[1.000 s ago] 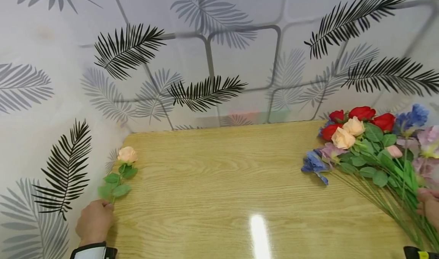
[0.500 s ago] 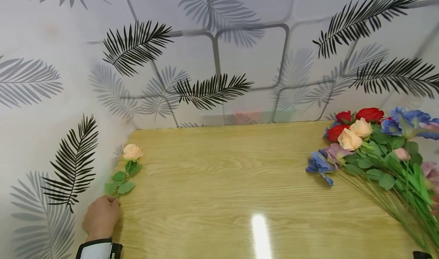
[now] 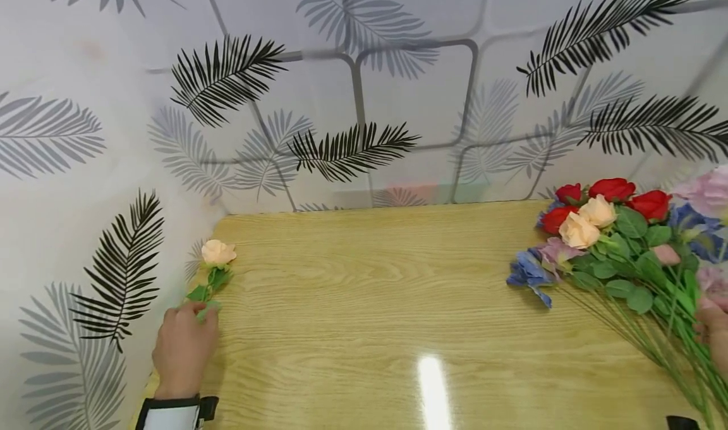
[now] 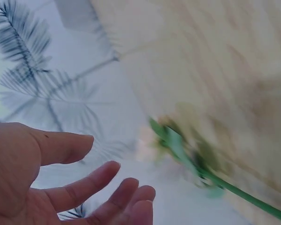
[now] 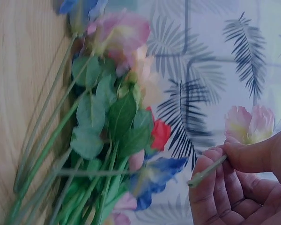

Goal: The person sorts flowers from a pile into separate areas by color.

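Peach rose (image 3: pixel 218 253) half-hides behind loose-fingered left hand (image 3: pixel 184 351); cropped right hand (image 3: pixel 715 335) pinches green stem (image 5: pixel 207 172).

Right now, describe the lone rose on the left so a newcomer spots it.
Find the table, then its far left corner. The rose near there is peach with green leaves, its bloom just past the left hand. Unlike the two peach roses bunched on the right, it lies apart from other flowers.

Left hand (image 3: pixel 186 352), one; right hand (image 3: pixel 715 335), one; table (image 3: pixel 341 303), one; peach roses (image 3: pixel 218 253), three; red roses (image 3: pixel 611 190), four visible; blue flowers (image 3: pixel 530 275), 3+; pink-lilac flowers (image 3: pixel 705 191), 3+; pink bud (image 3: pixel 665 254), one
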